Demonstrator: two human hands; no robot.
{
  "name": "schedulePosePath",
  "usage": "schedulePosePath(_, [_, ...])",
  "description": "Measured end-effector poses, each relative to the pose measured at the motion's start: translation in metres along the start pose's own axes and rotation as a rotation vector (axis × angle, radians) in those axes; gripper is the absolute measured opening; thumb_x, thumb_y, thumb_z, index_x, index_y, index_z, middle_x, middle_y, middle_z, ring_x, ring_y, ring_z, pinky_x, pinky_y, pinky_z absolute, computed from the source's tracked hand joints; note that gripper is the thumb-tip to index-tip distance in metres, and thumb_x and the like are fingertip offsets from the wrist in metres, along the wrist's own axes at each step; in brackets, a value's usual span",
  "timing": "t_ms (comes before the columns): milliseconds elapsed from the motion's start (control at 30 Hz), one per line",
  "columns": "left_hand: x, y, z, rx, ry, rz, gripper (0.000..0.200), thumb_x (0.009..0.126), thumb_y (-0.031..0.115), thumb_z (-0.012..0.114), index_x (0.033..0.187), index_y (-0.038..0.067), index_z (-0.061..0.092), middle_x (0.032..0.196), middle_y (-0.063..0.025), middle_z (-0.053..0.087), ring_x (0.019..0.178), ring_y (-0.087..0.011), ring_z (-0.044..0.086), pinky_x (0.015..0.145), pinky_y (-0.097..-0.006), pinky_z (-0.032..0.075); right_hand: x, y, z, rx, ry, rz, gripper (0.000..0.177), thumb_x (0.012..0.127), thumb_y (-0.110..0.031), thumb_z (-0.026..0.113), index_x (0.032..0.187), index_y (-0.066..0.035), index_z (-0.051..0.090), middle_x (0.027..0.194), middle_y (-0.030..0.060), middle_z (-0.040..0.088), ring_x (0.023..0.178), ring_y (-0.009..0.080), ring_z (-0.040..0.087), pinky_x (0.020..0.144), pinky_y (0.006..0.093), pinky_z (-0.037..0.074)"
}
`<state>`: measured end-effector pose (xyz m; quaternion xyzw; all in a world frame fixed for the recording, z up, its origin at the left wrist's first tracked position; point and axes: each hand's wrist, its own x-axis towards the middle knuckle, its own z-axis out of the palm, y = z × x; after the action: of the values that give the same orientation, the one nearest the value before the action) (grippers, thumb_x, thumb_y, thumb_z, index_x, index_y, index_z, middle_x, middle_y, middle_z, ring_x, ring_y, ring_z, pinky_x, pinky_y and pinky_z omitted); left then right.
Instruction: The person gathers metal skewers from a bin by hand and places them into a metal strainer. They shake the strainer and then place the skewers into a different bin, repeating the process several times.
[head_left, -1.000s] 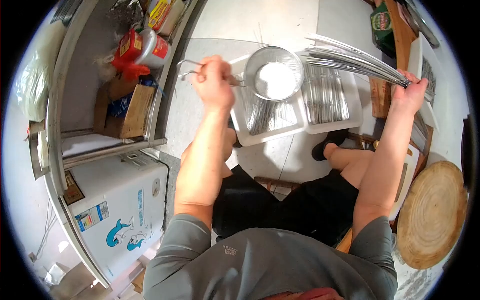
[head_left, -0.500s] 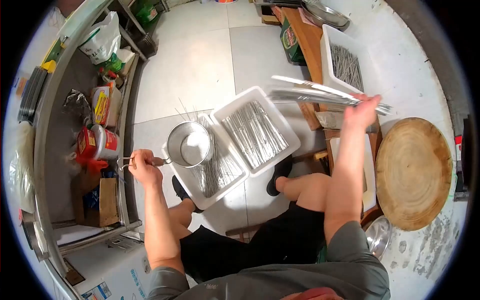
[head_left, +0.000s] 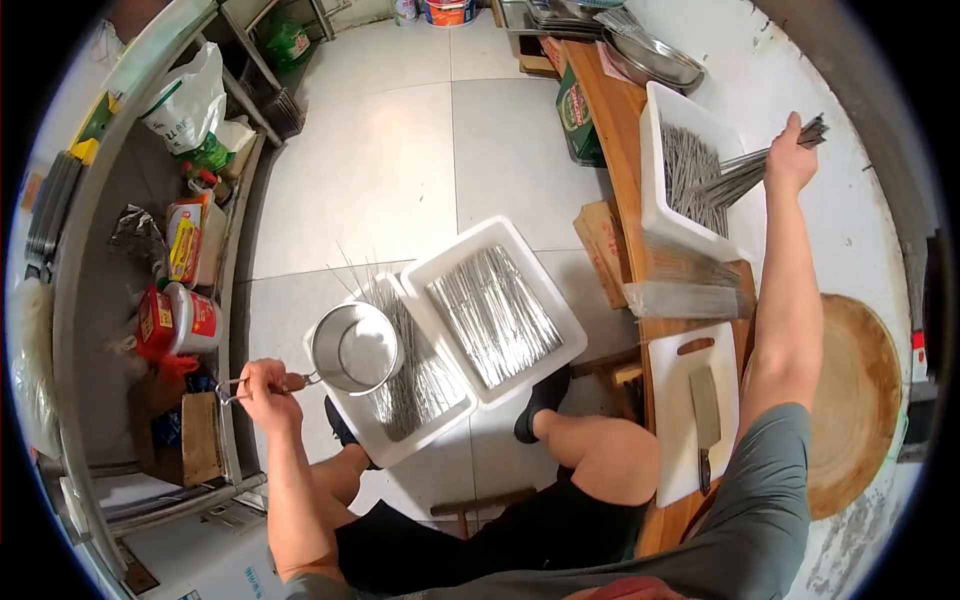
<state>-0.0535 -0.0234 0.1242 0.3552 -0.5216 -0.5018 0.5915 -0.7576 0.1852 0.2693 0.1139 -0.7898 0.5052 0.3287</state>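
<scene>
Left fingers clenched on one strainer handle, right fingers gripping one skewer bundle, three white trays

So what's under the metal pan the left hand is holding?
The pan, held by the left hand, is over a white tray of loose metal skewers. It hides the tray's corner beneath it.
</scene>
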Motion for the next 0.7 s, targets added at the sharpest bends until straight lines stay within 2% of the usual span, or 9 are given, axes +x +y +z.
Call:
schedulePosePath(200, [0.006, -0.008, 0.008, 0.012, 0.013, -0.038, 0.034, 0.088, 0.02, 0.054, 0.061, 0.009, 0.037, 0.057, -0.0012, 0.04, 0.052, -0.0095, 0.032, 0.049, -0.0251, 0.024, 0.01, 0.057, 0.076, -0.024, -0.218, 0.184, 0.053, 0.086, -0.047, 0.058, 0.096, 0.005, 0.065, 0.094, 0.0192, 0.067, 0.088, 0.0337, 0.062, 0.081, 0.0401, 0.045])
schedulePosePath(233, [0.007, -0.011, 0.008, -0.002, 0.001, -0.047, 0.033, 0.087, 0.02, 0.054, 0.062, 0.009, 0.037, 0.057, -0.0013, 0.041, 0.052, -0.0096, 0.033, 0.048, -0.0252, 0.024, 0.021, 0.083, 0.094, -0.07, -0.188, 0.113, 0.051, 0.086, -0.049, 0.057, 0.075, 0.0, 0.062, 0.065, 0.0097, 0.06, 0.06, 0.0201, 0.057, 0.056, 0.0353, 0.044])
schedulePosePath(267, [0.005, -0.012, 0.005, -0.009, -0.004, -0.058, 0.031, 0.087, 0.019, 0.054, 0.062, 0.009, 0.038, 0.057, -0.0014, 0.041, 0.052, -0.0096, 0.033, 0.048, -0.0253, 0.024, 0.048, 0.12, 0.112, -0.381, -0.251, -0.032, 0.046, 0.089, -0.047, 0.053, 0.087, -0.002, 0.064, 0.073, 0.0108, 0.062, 0.064, 0.0198, 0.058, 0.056, 0.0353, 0.044])
schedulePosePath(333, [0.007, -0.01, 0.003, -0.011, 0.146, -0.242, 0.025, 0.083, 0.016, 0.054, 0.062, 0.009, 0.042, 0.057, -0.0014, 0.04, 0.052, -0.0111, 0.035, 0.044, -0.0262, 0.035, 0.063, 0.147, 0.134, -0.534, -0.39, -0.077, 0.048, 0.089, -0.045, 0.054, 0.092, 0.002, 0.061, 0.081, 0.0143, 0.061, 0.072, 0.0233, 0.057, 0.063, 0.0385, 0.044])
schedulePosePath(367, [0.011, -0.012, 0.011, 0.031, 0.347, -0.196, 0.024, 0.082, 0.015, 0.054, 0.062, 0.01, 0.044, 0.056, -0.0009, 0.038, 0.052, -0.012, 0.035, 0.043, -0.0285, 0.04, 0.059, 0.156, 0.147, -0.508, -0.467, -0.03, 0.049, 0.089, -0.044, 0.054, 0.095, 0.005, 0.06, 0.086, 0.016, 0.061, 0.075, 0.025, 0.057, 0.067, 0.04, 0.044])
schedulePosePath(433, [0.016, -0.002, 0.002, -0.029, 0.184, -0.137, 0.027, 0.084, 0.017, 0.05, 0.061, 0.009, 0.038, 0.057, -0.0009, 0.035, 0.054, -0.0135, 0.033, 0.051, -0.0278, 0.032, 0.035, 0.148, 0.158, -0.411, -0.575, 0.1, 0.053, 0.089, -0.042, 0.055, 0.1, 0.009, 0.057, 0.094, 0.0196, 0.06, 0.083, 0.0285, 0.056, 0.074, 0.0431, 0.044])
schedulePosePath(533, [0.029, 0.011, 0.009, -0.049, 0.158, 0.004, 0.03, 0.086, 0.022, 0.045, 0.061, 0.011, 0.033, 0.056, -0.002, 0.033, 0.056, -0.0166, 0.031, 0.06, -0.032, 0.03, 0.011, 0.094, 0.136, -0.291, -0.525, 0.289, 0.058, 0.089, -0.039, 0.056, 0.108, 0.016, 0.054, 0.107, 0.0248, 0.059, 0.095, 0.0338, 0.056, 0.084, 0.0478, 0.044])
schedulePosePath(633, [0.039, 0.027, -0.011, -0.072, 0.263, 0.053, 0.032, 0.087, 0.028, 0.041, 0.061, 0.011, 0.032, 0.056, -0.0023, 0.032, 0.057, -0.0174, 0.03, 0.064, -0.0349, 0.031, 0.03, 0.111, 0.154, -0.324, -0.593, 0.15, 0.059, 0.089, -0.036, 0.057, 0.114, 0.018, 0.051, 0.113, 0.0259, 0.058, 0.1, 0.0373, 0.055, 0.088, 0.0496, 0.044])
schedulePosePath(700, [0.04, 0.034, -0.025, -0.122, 0.323, 0.103, 0.035, 0.087, 0.031, 0.042, 0.059, 0.011, 0.032, 0.055, -0.0021, 0.031, 0.057, -0.0173, 0.03, 0.064, -0.0349, 0.031, -0.064, 0.024, 0.125, 0.042, -0.539, 0.157, 0.051, 0.089, -0.03, 0.057, 0.111, 0.015, 0.054, 0.11, 0.0269, 0.059, 0.096, 0.0376, 0.057, 0.084, 0.0481, 0.046])
